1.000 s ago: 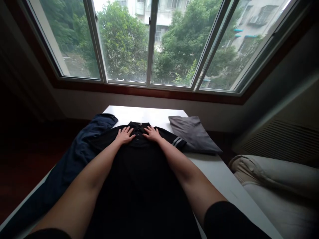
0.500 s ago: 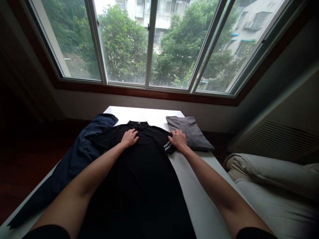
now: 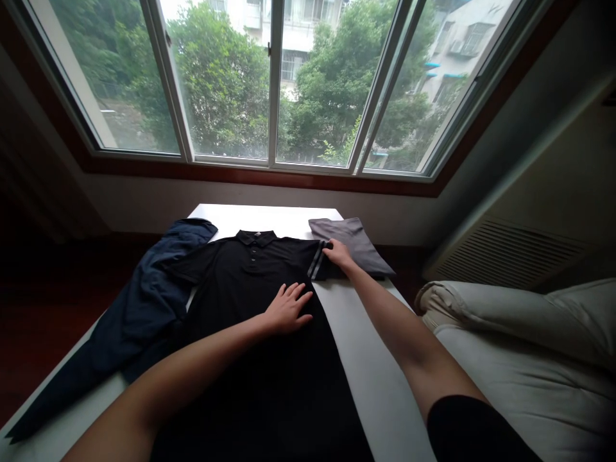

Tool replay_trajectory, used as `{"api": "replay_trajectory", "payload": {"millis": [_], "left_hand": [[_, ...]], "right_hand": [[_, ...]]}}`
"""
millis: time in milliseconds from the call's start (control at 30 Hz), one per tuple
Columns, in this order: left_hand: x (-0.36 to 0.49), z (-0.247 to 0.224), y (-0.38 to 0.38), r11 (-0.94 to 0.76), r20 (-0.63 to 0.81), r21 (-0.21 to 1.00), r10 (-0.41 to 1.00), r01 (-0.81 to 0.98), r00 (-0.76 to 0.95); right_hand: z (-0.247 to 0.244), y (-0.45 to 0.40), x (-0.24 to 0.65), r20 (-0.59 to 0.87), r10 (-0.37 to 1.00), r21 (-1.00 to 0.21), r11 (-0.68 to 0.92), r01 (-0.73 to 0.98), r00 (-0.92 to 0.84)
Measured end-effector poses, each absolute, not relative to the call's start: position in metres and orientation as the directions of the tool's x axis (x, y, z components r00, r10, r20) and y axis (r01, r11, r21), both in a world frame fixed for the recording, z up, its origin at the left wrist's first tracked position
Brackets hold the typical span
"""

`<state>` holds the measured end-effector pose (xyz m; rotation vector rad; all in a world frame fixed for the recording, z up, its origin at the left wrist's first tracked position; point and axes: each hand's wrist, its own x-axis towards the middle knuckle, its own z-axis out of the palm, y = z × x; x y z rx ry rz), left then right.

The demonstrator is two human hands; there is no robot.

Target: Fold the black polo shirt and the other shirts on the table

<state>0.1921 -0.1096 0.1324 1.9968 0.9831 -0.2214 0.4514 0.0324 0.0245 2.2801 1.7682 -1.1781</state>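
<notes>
Navy-blue fabric, a long, rumpled garment (image 3: 144,301), lies loose along the left side of the white, smooth-topped table (image 3: 380,372), wrinkled and with no neat fold showing. Next comes a black, short-sleeved polo shirt (image 3: 250,282), spread face up down the middle, its buttoned collar (image 3: 256,238) toward the window (image 3: 226,83); its left-lying sleeve reaches the navy cloth, though the dark overlap is hard to read. The laying-out looks largely done: the chest is nearly flat, with slight ripples, and no fold across the body can be seen; the lower end is too dark to judge. On the shirt's right half, the left hand (image 3: 287,309) rests palm down, fingers spread, gripping nothing. Farther right, the right hand (image 3: 339,254) is nearly closed, seemingly pinching the end of the grey-striped sleeve (image 3: 316,260), so that sleeve does not look settled. Beside and partly behind that hand, a grey, flat cloth bundle (image 3: 366,247) appears already folded, near the table's right edge.
</notes>
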Motion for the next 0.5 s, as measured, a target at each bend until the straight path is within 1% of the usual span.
{"api": "replay_trajectory", "payload": {"millis": [100, 200, 433, 500], "left_hand": [[0.199, 0.133, -0.116, -0.333, -0.474, 0.636, 0.543, 0.696, 0.693], [0.206, 0.134, -0.122, -0.355, -0.447, 0.661, 0.523, 0.662, 0.726], [0.220, 0.132, -0.126, -0.353, -0.430, 0.683, 0.514, 0.640, 0.742], [0.222, 0.133, -0.126, -0.346, -0.430, 0.684, 0.519, 0.642, 0.738]], "right_hand": [[0.015, 0.050, 0.452, -0.517, 0.842, -0.462, -0.427, 0.778, 0.155], [0.008, 0.064, 0.449, -0.502, 0.846, -0.457, -0.435, 0.776, 0.179], [0.009, 0.072, 0.438, -0.575, 0.791, -0.389, -0.491, 0.779, 0.212], [0.013, 0.070, 0.436, -0.613, 0.769, -0.407, -0.506, 0.761, 0.184]]}}
